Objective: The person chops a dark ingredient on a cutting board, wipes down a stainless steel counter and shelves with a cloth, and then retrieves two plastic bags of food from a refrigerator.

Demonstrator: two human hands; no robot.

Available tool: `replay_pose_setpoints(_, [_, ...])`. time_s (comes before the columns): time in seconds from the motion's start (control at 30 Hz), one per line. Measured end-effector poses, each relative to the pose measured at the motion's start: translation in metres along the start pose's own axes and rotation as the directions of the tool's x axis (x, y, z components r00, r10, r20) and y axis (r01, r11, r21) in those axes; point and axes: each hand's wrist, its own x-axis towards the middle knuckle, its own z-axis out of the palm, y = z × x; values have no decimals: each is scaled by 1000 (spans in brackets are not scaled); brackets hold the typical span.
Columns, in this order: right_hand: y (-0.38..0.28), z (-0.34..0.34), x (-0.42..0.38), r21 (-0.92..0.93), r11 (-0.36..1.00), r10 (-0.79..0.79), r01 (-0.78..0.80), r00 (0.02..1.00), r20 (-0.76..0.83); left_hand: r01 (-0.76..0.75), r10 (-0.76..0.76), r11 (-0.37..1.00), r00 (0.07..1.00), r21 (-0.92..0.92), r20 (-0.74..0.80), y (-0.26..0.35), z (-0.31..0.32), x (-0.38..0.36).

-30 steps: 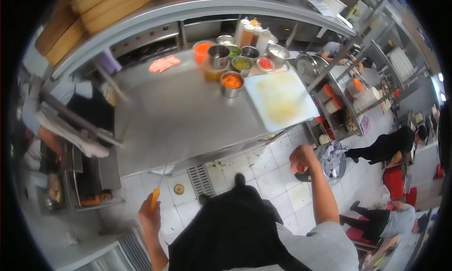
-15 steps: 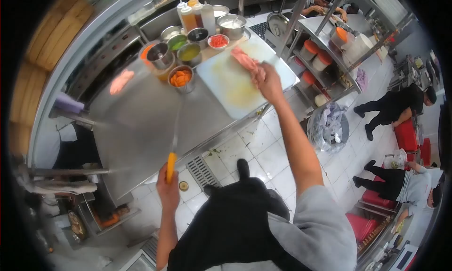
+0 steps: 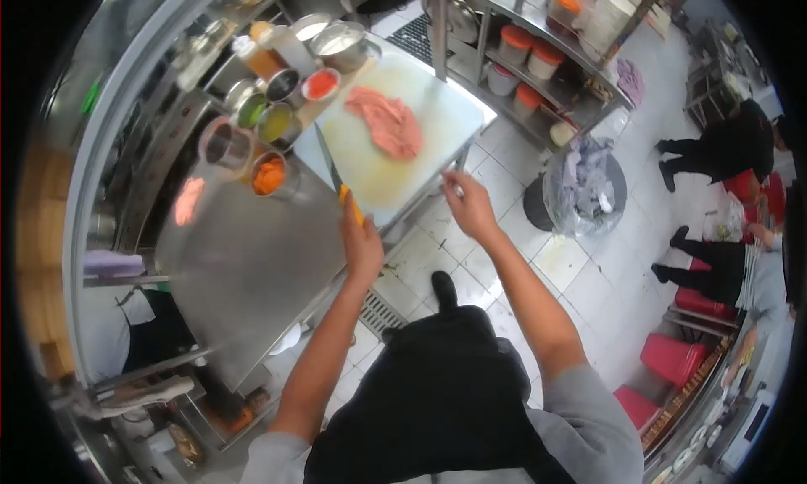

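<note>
My left hand (image 3: 361,250) is wrapped round the yellow handle of a knife (image 3: 329,159). Its blade points up and away, over the near left part of a white cutting board (image 3: 441,89). On the board lies a flattened piece of pink raw meat (image 3: 388,124), touched by neither hand. My right hand (image 3: 467,200) hovers just off the board's front right edge, its fingers loosely bent and apart with nothing visible in them. Another pink piece of meat (image 3: 190,200) lies on the left side of the steel counter (image 3: 269,240).
Left of the board stand a metal cup of orange pieces (image 3: 269,175), a bowl of red pieces (image 3: 321,84), sauce bottles (image 3: 259,57) and a pot of white stuff (image 3: 340,45). A lined bin (image 3: 584,186) is on the floor at right. Other people (image 3: 723,257) work further right.
My right hand has let go of the meat and drawn back towards me; the meat now lies spread on the board. The knife in my left hand has moved up to the board.
</note>
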Motion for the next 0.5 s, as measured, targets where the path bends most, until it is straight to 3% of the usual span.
replay_pose_setpoints(0.07, [-3,22,48,-60,992,-114,109,990,-79,23,-24,1000,998,21,52,-8,16,13])
replay_pose_setpoints(0.1, [-3,34,76,-143,938,-333,317,936,-110,18,-21,999,997,37,74,-16,21,20])
replay_pose_setpoints(0.17, [1,67,116,-260,846,-506,466,855,-114,25,-32,998,993,64,114,-23,27,31])
replay_pose_setpoints(0.2, [6,76,124,-249,857,-488,451,865,-112,26,-42,995,986,101,161,-21,24,39])
replay_pose_setpoints(0.27, [11,87,136,-478,765,-362,431,902,234,32,-62,989,976,146,210,-21,21,53])
replay_pose_setpoints(0.4, [11,77,140,-554,753,-196,355,925,326,14,-46,991,970,134,237,-29,19,70])
replay_pose_setpoints(0.47, [16,60,133,-534,837,-14,117,981,192,0,-31,994,963,113,269,-35,20,75])
replay_pose_setpoints(0.5, [-16,25,116,-542,841,183,-5,944,275,-53,13,988,963,142,268,-37,22,77])
